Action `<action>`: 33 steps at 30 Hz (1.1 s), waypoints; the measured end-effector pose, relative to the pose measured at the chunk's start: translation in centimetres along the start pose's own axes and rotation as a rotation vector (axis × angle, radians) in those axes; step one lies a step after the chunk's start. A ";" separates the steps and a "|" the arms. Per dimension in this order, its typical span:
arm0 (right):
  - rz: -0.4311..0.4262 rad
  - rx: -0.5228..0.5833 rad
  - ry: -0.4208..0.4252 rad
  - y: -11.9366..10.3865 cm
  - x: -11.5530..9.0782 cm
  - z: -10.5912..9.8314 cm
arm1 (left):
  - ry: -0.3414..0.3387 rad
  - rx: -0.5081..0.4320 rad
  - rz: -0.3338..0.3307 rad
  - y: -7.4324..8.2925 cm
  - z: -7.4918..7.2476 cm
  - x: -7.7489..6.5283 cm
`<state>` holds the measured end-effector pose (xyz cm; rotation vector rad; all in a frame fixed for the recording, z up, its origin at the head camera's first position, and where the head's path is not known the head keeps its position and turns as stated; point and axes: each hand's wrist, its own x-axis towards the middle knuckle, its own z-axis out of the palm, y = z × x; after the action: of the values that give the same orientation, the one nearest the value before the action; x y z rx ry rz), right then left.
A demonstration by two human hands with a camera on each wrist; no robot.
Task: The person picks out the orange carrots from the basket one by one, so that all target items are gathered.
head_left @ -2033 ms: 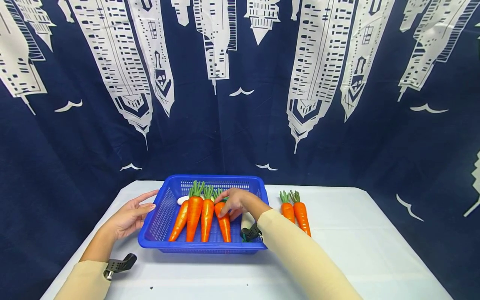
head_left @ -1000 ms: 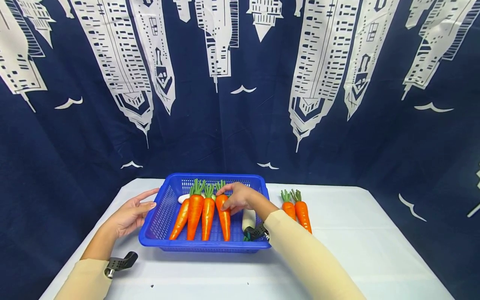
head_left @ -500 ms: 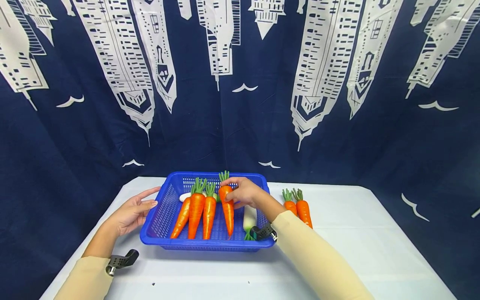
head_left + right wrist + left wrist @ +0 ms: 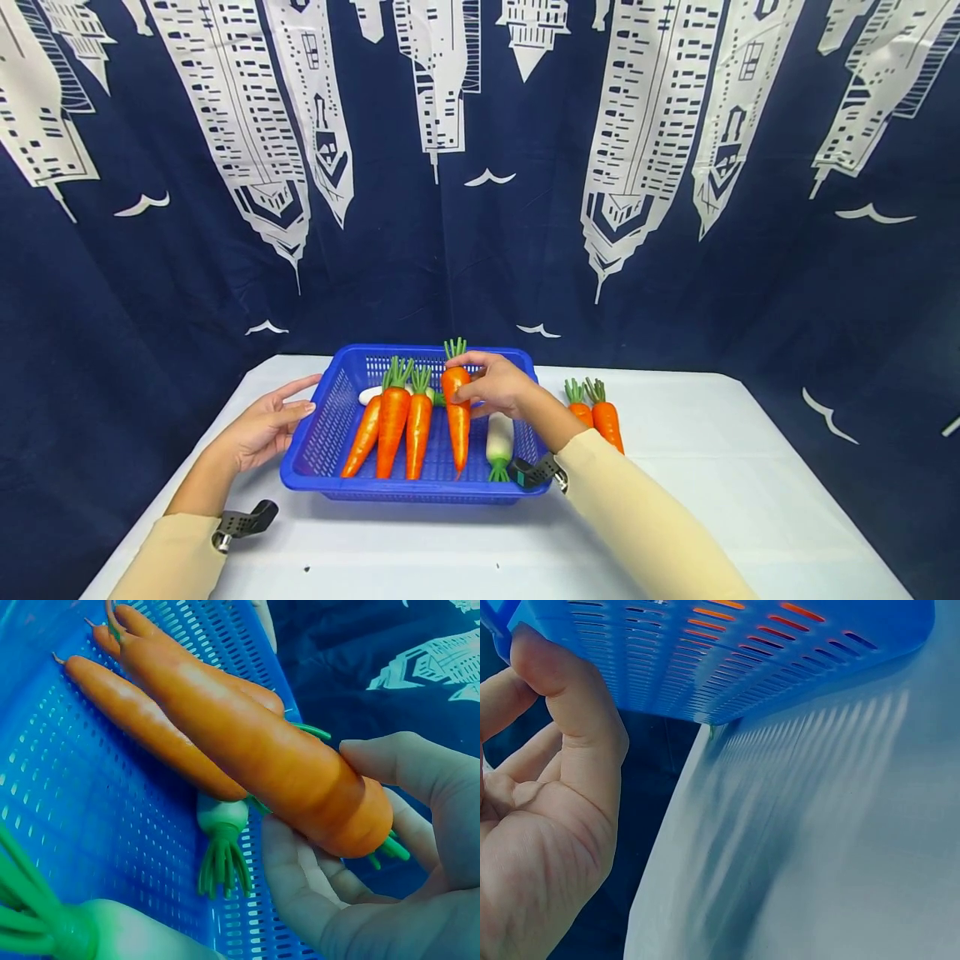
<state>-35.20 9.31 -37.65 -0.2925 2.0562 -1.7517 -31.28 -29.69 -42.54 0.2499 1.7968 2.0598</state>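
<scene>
My right hand (image 4: 495, 387) pinches an orange carrot (image 4: 457, 425) near its thick, leafy end, thumb on one side and fingers on the other. The carrot's tip points down toward the floor of the blue plastic basket (image 4: 420, 493). At the basket's left side, my left hand (image 4: 258, 429) holds the rim, its thumb against the edge in the left wrist view. Several more carrots (image 4: 392, 425) lie side by side in the basket's left half. A white radish (image 4: 498, 437) with a green top lies at the right, and a second radish (image 4: 222, 814) shows partly beneath the carrots.
Two carrots (image 4: 606, 425) lie on the white table (image 4: 720, 500) right of the basket, partly hidden by the right forearm. A navy cloth (image 4: 480, 250) with white buildings hangs behind the table.
The right hand has raised the rightmost carrot from among the others and shifted it slightly right. More of the radish beside it shows. The left hand has stayed at the basket's rim.
</scene>
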 end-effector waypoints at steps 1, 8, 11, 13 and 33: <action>-0.004 0.007 0.006 0.0 -0.1 -0.1 | 0.001 -0.001 -0.001 0.0 0.0 0.0; -0.030 0.059 0.029 0.1 -1.2 -1.1 | 0.007 -0.005 -0.008 0.0 0.0 0.0; -0.042 0.091 0.026 0.1 -1.6 -1.6 | 0.009 -0.005 -0.007 0.0 0.0 -0.1; -0.058 0.107 0.023 0.1 -2.0 -1.8 | 0.011 -0.005 -0.006 0.0 0.0 -0.1; -0.163 0.224 0.097 0.3 -5.5 -4.4 | 0.006 -0.003 -0.002 -0.4 -0.3 0.2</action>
<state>-32.23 15.63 -36.38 -0.3189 1.9241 -2.1115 -31.53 -29.87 -43.03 0.2414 1.7960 2.0642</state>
